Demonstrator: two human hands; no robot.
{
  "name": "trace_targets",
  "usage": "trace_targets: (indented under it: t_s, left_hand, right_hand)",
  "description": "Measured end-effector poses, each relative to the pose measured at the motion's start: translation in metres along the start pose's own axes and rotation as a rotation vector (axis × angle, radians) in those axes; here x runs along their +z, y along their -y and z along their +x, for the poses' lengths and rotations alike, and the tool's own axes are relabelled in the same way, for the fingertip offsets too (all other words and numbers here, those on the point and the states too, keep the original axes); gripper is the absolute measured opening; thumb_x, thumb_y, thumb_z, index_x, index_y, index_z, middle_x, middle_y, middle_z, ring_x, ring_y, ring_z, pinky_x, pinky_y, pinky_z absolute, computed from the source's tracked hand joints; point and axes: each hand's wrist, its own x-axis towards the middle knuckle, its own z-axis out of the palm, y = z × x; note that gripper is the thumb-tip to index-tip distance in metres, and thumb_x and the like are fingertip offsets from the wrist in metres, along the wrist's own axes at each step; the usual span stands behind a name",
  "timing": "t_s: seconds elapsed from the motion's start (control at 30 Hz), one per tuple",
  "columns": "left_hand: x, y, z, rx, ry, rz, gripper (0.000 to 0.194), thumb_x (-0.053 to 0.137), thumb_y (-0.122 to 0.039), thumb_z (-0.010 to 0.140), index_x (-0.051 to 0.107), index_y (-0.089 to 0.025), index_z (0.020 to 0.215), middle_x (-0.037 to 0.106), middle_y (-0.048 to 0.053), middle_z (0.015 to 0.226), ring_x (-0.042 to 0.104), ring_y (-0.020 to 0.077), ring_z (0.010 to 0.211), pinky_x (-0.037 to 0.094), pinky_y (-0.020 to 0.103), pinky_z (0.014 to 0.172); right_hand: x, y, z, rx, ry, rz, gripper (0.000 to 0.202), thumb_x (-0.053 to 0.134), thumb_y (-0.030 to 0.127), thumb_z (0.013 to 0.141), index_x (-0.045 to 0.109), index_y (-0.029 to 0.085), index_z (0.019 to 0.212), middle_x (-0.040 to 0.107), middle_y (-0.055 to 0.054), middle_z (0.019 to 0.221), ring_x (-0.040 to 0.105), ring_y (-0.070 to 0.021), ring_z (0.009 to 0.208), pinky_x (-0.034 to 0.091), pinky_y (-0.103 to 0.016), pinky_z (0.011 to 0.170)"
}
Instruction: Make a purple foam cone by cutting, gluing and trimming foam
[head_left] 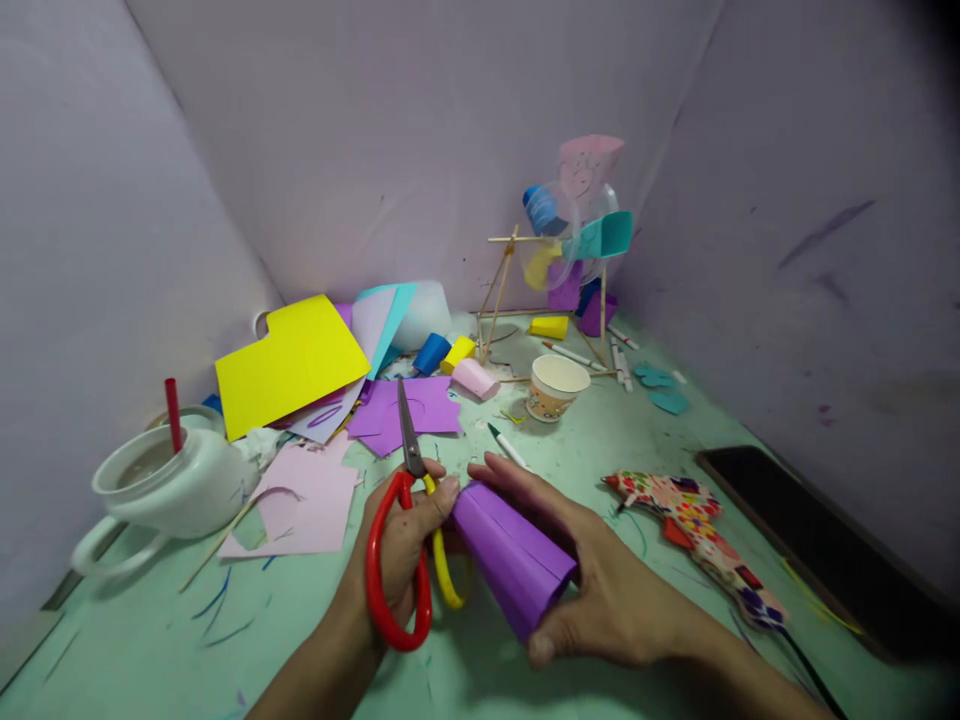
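Note:
My left hand is closed around a pair of scissors; the blades point up and away, pressed together, with one red and one yellow handle loop. Its thumb and fingertips also meet the narrow end of a purple paper cone. Wrapped around the cone from the right is my right hand, thumb near the wide end. The cone lies tilted, its wide end toward me. Beyond the hands are a green-tipped marker and a white paper cup with a printed band.
A white teapot stands at left near pink paper, purple paper and a yellow sheet. A stick frame carries a wheel of colored paper cups at the back. On the right lie a flower-patterned glue gun and a phone.

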Motion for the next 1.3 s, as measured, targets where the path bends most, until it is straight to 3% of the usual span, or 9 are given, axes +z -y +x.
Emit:
trace_targets:
  t_s: [0.17,0.33,0.47,0.6,0.73,1.03,1.13,1.2,1.3]
  left_hand:
    - [0.001,0.007,0.005,-0.015,-0.001,-0.023,0.057,0.08,-0.042,0.054,0.045,-0.021,0.095,0.058,-0.006,0.06,0.058,0.0114,0.057,0.049,0.023,0.059]
    - [0.0,0.01,0.005,0.032,-0.005,0.09,0.046,0.073,-0.046,0.065,0.048,-0.021,0.093,0.057,-0.005,0.058,0.054,0.0111,0.049,0.046,0.022,0.048]
    - [-0.005,0.004,0.005,0.149,-0.067,0.271,0.035,0.068,-0.044,0.073,0.051,-0.021,0.093,0.062,-0.002,0.066,0.058,0.0118,0.055,0.047,0.02,0.049]
    - [-0.006,-0.002,0.001,0.256,-0.05,0.443,0.035,0.068,-0.04,0.074,0.049,-0.022,0.097,0.062,-0.004,0.068,0.061,0.0135,0.059,0.052,0.024,0.055]
    - [-0.003,-0.001,-0.004,0.211,0.038,0.407,0.031,0.069,-0.037,0.074,0.05,-0.021,0.092,0.057,-0.007,0.06,0.054,0.0084,0.052,0.045,0.017,0.048]
    - [0.001,0.008,-0.002,0.223,0.022,0.199,0.034,0.071,-0.033,0.074,0.048,-0.023,0.098,0.059,-0.007,0.066,0.059,0.0092,0.058,0.047,0.018,0.054]
    - [0.0,0.005,-0.002,0.239,-0.02,0.37,0.029,0.064,-0.039,0.078,0.049,-0.022,0.095,0.059,-0.005,0.065,0.058,0.0119,0.056,0.047,0.022,0.054]
    - [-0.005,0.002,-0.002,0.301,-0.072,0.637,0.025,0.057,-0.042,0.082,0.052,-0.022,0.095,0.061,-0.002,0.067,0.058,0.0147,0.058,0.046,0.025,0.056]
    - [-0.013,-0.002,-0.001,0.422,-0.029,0.983,0.025,0.048,-0.038,0.086,0.053,-0.023,0.106,0.067,0.005,0.087,0.062,0.0211,0.078,0.047,0.031,0.07]
  right_hand:
    - [0.004,-0.002,0.003,0.048,-0.055,0.083,0.114,0.084,0.056,0.043,0.038,0.017,0.14,0.04,-0.015,0.145,0.03,-0.0354,0.136,0.015,-0.051,0.113]
    - [0.004,0.003,0.004,0.099,-0.062,0.187,0.122,0.083,0.061,0.04,0.034,0.015,0.141,0.042,-0.018,0.142,0.039,-0.0356,0.13,0.023,-0.051,0.111]
    - [-0.004,0.006,0.002,0.062,-0.097,0.176,0.118,0.084,0.056,0.044,0.03,0.02,0.143,0.042,-0.016,0.142,0.042,-0.0352,0.128,0.029,-0.053,0.107]
    - [-0.009,0.004,-0.004,0.026,-0.028,0.092,0.121,0.087,0.044,0.048,0.02,0.028,0.147,0.035,-0.01,0.149,0.035,-0.0328,0.134,0.022,-0.052,0.111]
    - [-0.003,0.003,-0.004,0.05,0.047,0.04,0.122,0.089,0.039,0.045,0.022,0.026,0.146,0.027,-0.01,0.153,0.027,-0.0329,0.138,0.016,-0.05,0.113]
    - [0.007,0.005,0.004,0.118,-0.1,0.339,0.101,0.083,0.058,0.045,0.046,0.018,0.13,0.047,-0.018,0.137,0.044,-0.0356,0.126,0.029,-0.052,0.106]
    - [0.002,0.003,0.004,0.094,-0.107,0.416,0.097,0.082,0.059,0.047,0.047,0.021,0.13,0.051,-0.016,0.132,0.047,-0.0366,0.122,0.029,-0.055,0.105]
    - [-0.004,0.001,0.004,0.064,-0.145,0.459,0.097,0.083,0.056,0.047,0.046,0.024,0.131,0.052,-0.013,0.131,0.048,-0.0363,0.121,0.028,-0.055,0.104]
    - [-0.014,-0.002,0.004,0.004,-0.215,0.511,0.094,0.085,0.052,0.048,0.047,0.029,0.131,0.052,-0.011,0.131,0.048,-0.036,0.12,0.032,-0.053,0.101]
